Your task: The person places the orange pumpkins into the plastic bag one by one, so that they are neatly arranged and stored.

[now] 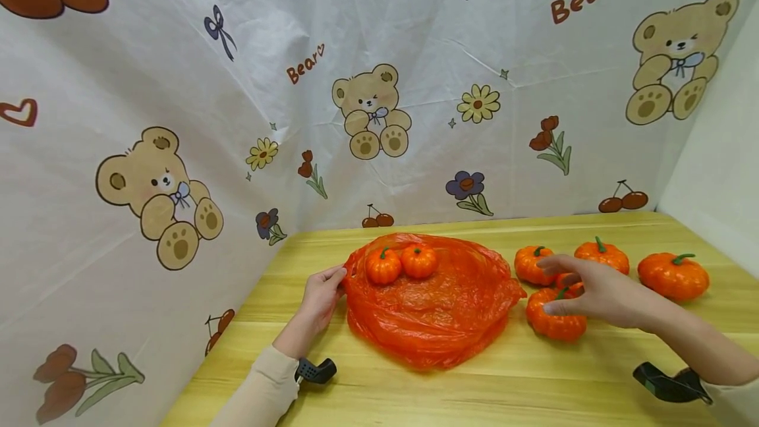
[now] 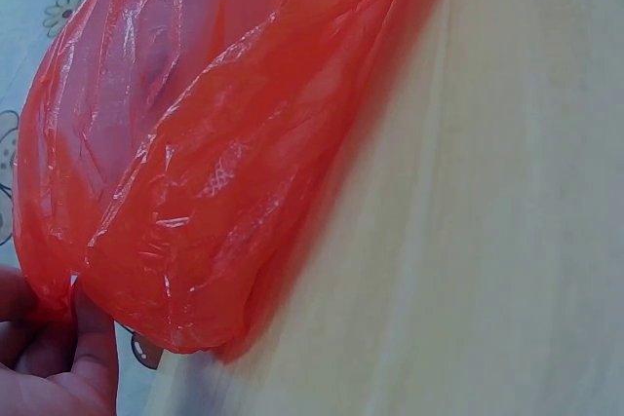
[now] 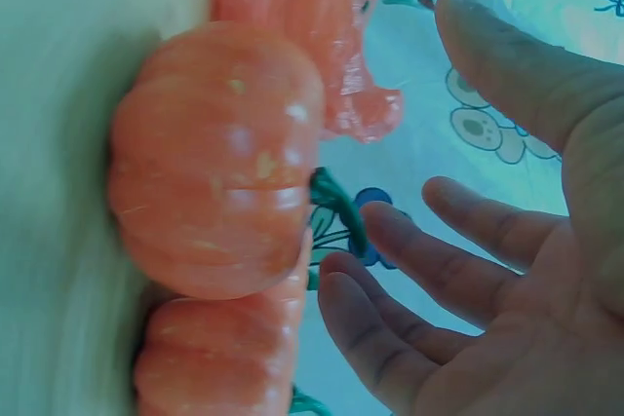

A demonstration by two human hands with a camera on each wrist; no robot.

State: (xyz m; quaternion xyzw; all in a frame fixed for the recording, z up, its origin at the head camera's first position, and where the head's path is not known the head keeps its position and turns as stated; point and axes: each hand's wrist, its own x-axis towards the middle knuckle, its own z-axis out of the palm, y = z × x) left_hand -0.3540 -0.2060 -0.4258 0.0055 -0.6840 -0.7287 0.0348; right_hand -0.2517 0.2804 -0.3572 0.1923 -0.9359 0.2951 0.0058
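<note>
A red plastic bag lies spread with its mouth facing up on the table. Two small orange pumpkins sit inside it at the back left. My left hand pinches the bag's left edge between thumb and fingers; the left wrist view shows the bag's crinkled side above that grip. Over the nearest loose pumpkin, right of the bag, hovers my right hand, thumb and fingers spread. In the right wrist view a gap shows between the fingers and that pumpkin, whose green stem points toward the palm.
Behind and beside the right hand stand more pumpkins, among them one at the back and a wide one at the far right. The wooden table meets a bear-printed cloth wall at the back and left.
</note>
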